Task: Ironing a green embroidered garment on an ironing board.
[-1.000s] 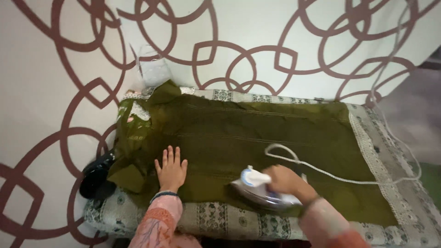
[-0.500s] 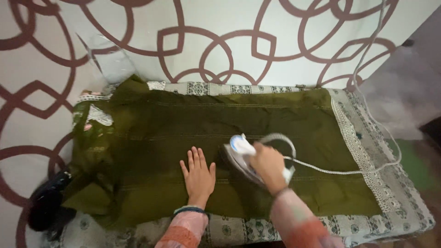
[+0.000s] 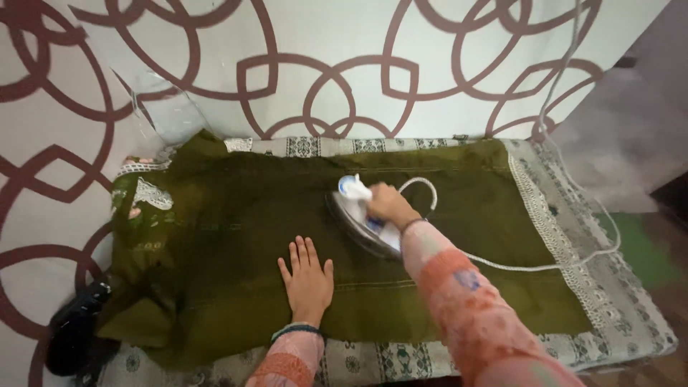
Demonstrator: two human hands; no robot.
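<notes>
Olive garment (image 3: pixel 236 215) lying flat; left hand (image 3: pixel 308 281) pressing, fingers splayed; right hand (image 3: pixel 387 204) gripping iron (image 3: pixel 362 218). Best keeping cord (image 3: pixel 530 266) clear.

Garment (image 3: pixel 444 215): olive green, white lace patch near the left end. Iron (image 3: pixel 362 215): white and blue, white cord (image 3: pixel 530 266). Pad cover (image 3: pixel 616 301): grey-white with dark block-print motifs. Wall (image 3: pixel 459 43): off-white with maroon interlaced loops. Sleeves (image 3: pixel 466 301): pink-orange print.

Your left hand (image 3: pixel 308 281) lies flat on the olive-green cloth garment (image 3: pixel 287 215), left of the white-and-blue electric iron (image 3: pixel 362 215) under your right hand (image 3: pixel 387 204).
</notes>
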